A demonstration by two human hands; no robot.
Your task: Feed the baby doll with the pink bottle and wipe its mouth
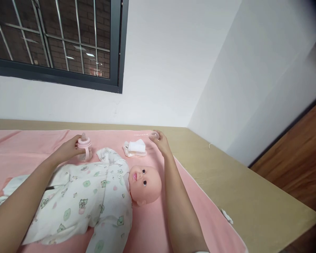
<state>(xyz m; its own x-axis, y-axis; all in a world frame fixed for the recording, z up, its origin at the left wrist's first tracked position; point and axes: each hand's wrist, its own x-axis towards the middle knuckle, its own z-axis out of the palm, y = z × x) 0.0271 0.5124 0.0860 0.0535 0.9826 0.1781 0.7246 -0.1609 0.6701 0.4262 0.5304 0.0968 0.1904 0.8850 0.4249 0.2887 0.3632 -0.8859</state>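
My left hand (75, 146) is closed around the side of a pink-topped baby bottle (84, 144), which stands upright with its clear teat showing. In my right hand (160, 140), near the far edge of the pink cloth, is a clear dome-shaped bottle cap (155, 134), held between thumb and fingers. Between my arms a baby doll (144, 184) lies on its back in a white printed outfit (94, 189), its head toward the right. A pack of white wipes or tissues (136, 147) lies between my two hands, touched by neither.
A pink cloth (147, 225) covers much of the tan tabletop (213, 168). The white wall (158, 70) and a barred window (55, 38) stand behind. A small white scrap (228, 216) lies by the cloth's right edge. Wooden panelling (297, 165) is at far right.
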